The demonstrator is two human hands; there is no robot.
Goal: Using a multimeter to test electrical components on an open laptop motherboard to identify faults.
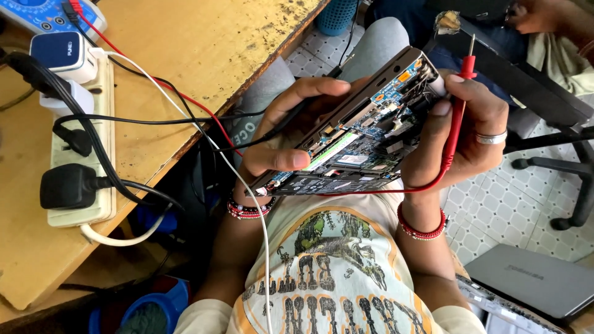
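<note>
**Opened laptop base held over the lap, probes in both hands**

- Item: dark, flat laptop base with its cover off (356,133), blue-green circuit board and a pale green memory strip exposed. It sits tilted above the person's lap, right of the table, gripped between both hands.
- Left hand (291,133): closed around the near-left edge of the base, thumb pressed on the board side, fingers curled behind. A slim black probe (291,117) appears to be pinched along those fingers; its tip is hidden.
- Right hand (461,130): closed on the far-right edge of the base, also clamping a red test probe with red lead (458,117), metal tip pointing up and away from the board.
- Left of scene: worn yellow wooden table (204,49), cream power strip with black plugs (77,161), blue meter (43,12) at the far-left corner with red and black leads running to the hands.
- Near right: closed grey laptop (535,278).
- Progress, as judged: casing already off and probes in hand; red tip not touching any contact, so measuring seems not yet under way.
</note>
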